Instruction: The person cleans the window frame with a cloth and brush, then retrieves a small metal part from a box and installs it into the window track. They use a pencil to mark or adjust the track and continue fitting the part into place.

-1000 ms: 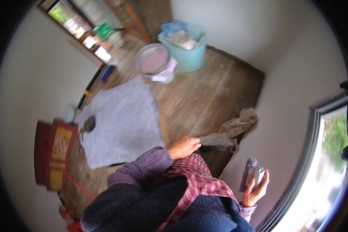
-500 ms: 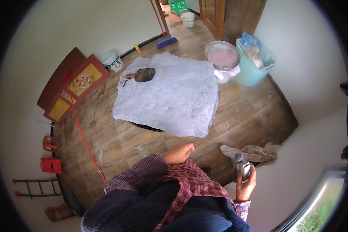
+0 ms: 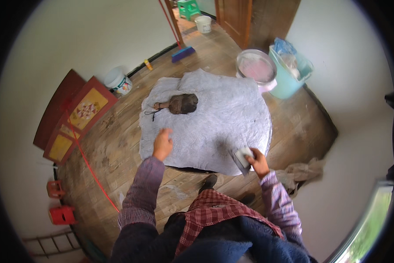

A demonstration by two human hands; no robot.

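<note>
Looking down, we see our right hand closed around a flat metal trowel above the near edge of the grey sheet on the floor. Our left hand hovers loosely curled and empty over that sheet's near left side.

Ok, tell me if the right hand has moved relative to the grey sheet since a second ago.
Yes. The right hand, holding a flat tool, was off beside the wall, clear of the grey sheet; now it is over the sheet's near edge.
</note>
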